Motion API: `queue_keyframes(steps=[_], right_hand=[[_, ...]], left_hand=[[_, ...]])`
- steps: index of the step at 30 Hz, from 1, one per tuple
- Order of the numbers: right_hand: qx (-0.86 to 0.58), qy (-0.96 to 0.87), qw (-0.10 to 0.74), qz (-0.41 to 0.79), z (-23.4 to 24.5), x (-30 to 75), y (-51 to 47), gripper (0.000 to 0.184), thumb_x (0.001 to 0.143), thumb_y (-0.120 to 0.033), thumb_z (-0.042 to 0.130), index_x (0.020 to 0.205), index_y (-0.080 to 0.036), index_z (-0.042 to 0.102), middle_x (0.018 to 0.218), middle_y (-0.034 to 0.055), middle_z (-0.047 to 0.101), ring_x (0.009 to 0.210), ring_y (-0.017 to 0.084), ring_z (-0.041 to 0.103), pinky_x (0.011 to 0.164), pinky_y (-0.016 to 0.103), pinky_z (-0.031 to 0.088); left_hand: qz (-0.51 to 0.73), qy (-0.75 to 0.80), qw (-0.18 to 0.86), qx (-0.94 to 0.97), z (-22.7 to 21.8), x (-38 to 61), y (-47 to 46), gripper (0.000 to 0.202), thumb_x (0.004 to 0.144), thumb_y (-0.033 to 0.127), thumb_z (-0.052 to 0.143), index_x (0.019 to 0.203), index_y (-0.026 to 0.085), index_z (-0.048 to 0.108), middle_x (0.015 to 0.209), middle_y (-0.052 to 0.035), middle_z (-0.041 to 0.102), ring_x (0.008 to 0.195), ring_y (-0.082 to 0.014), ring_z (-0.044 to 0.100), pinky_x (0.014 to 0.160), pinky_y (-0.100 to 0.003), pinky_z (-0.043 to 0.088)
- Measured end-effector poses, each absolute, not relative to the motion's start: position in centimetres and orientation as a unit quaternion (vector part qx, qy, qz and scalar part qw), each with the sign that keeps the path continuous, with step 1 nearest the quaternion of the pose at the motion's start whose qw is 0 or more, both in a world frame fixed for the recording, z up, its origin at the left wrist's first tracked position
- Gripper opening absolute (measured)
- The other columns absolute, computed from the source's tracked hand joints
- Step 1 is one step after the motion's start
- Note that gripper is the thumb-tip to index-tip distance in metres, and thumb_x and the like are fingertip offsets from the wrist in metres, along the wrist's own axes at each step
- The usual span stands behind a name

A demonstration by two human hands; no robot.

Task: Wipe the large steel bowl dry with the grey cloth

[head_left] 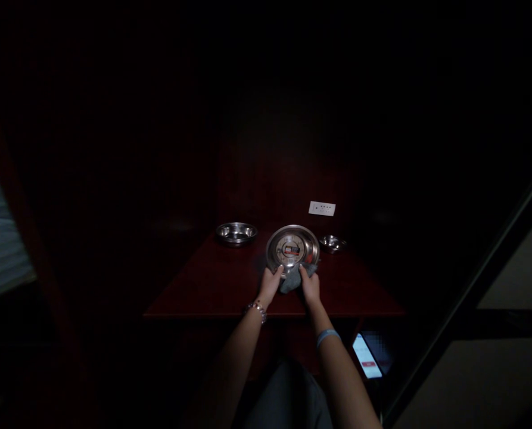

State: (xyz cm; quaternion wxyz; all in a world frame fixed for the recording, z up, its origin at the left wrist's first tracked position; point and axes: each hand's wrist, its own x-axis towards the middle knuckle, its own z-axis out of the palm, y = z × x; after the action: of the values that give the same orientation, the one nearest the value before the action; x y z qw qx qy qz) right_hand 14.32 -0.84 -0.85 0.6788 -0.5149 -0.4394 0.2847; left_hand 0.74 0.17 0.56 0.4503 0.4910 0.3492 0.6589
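Note:
Tilted up above the red table [221, 292] is a shiny metal plate [292, 238] with a label at its centre. My left hand [270, 282] grips its near left rim, thumb on the front. At the near right rim, my right hand [310, 285] is closed on a grey cloth [291, 281] pressed against the plate. The cloth hangs down between both hands. Fingers behind the plate are hidden.
A metal bowl [236, 234] stands at the table's back left, a smaller metal bowl [332, 243] at the back right. On the wall is a white power outlet [322, 208]. A lit phone [366, 356] lies lower right. The surroundings are very dark.

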Motion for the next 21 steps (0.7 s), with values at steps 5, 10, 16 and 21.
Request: queue_keyframes(steps=[5,10,16,21], right_hand=[[-0.518,-0.416,0.685,0.299,-0.82,14.36,-0.73,0.052,0.074,-0.052,0.068,0.103,-0.01,0.076,0.101,0.0137,0.077,0.099,0.028,0.073,0.084,0.032,0.055],[-0.504,-0.398,0.702,0.308,-0.86,14.58,-0.61,0.056,0.072,-0.053,0.07,0.107,-0.009,0.074,0.103,0.0128,0.077,0.101,0.028,0.072,0.086,0.032,0.054],[-0.47,-0.405,0.709,0.335,-0.77,14.46,-0.63,0.054,0.071,-0.051,0.073,0.108,-0.01,0.074,0.106,0.0124,0.077,0.102,0.027,0.071,0.088,0.033,0.055],[-0.461,-0.419,0.703,0.343,-0.82,14.35,-0.53,0.051,0.072,-0.05,0.073,0.105,-0.01,0.075,0.103,0.0119,0.077,0.101,0.028,0.072,0.087,0.034,0.055]], left_hand=[[0.646,0.334,0.488,0.484,0.68,0.89,-0.02,0.039,0.078,0.027,0.073,0.112,0.011,0.066,0.119,-0.0148,0.072,0.116,-0.0264,0.065,0.105,-0.043,0.047],[0.613,0.294,0.496,0.54,0.32,1.27,0.26,0.048,0.073,0.02,0.077,0.118,0.012,0.066,0.123,-0.0132,0.07,0.117,-0.0272,0.064,0.11,-0.044,0.043],[0.6,0.307,0.487,0.556,-0.26,1.45,0.51,0.043,0.078,0.024,0.071,0.119,0.012,0.068,0.13,-0.0151,0.066,0.124,-0.0275,0.061,0.114,-0.042,0.039],[0.605,0.348,0.491,0.522,-0.13,1.22,0.68,0.041,0.075,0.019,0.07,0.116,0.011,0.069,0.125,-0.0146,0.069,0.12,-0.0259,0.063,0.11,-0.037,0.042]])
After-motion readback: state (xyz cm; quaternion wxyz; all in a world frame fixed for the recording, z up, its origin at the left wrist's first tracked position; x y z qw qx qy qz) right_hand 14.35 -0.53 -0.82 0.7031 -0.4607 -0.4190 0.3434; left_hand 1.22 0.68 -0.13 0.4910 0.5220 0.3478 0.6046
